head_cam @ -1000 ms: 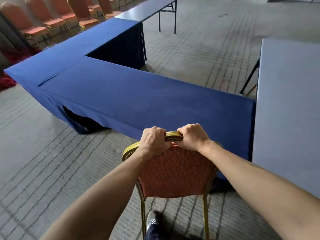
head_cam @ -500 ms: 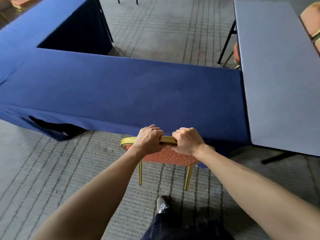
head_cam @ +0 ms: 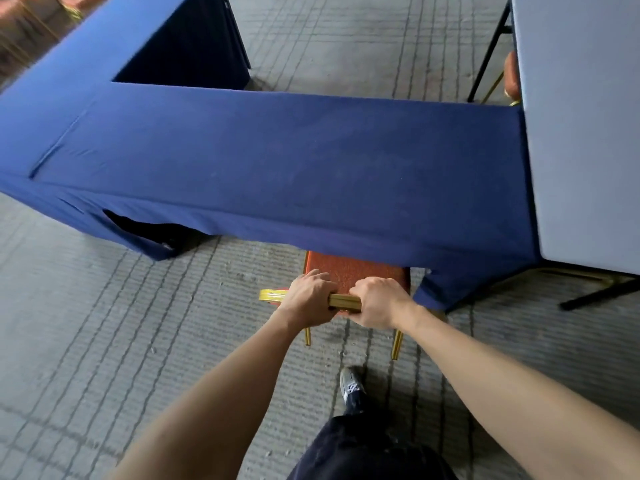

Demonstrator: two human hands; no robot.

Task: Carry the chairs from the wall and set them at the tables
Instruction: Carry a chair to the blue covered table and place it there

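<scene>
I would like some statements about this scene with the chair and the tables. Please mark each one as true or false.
1. The left hand and the right hand both grip the top rail of the red-orange padded chair with a gold metal frame. True.
2. The chair's seat is partly under the long table draped in blue cloth. True.
3. The plain grey table on the right is also draped in blue cloth. False: its top is bare.
4. The chair lies on its side. False: it is upright, with its legs pointing down.
5. No second chair is in view. False: part of another red-orange chair shows beyond the grey table.
</scene>
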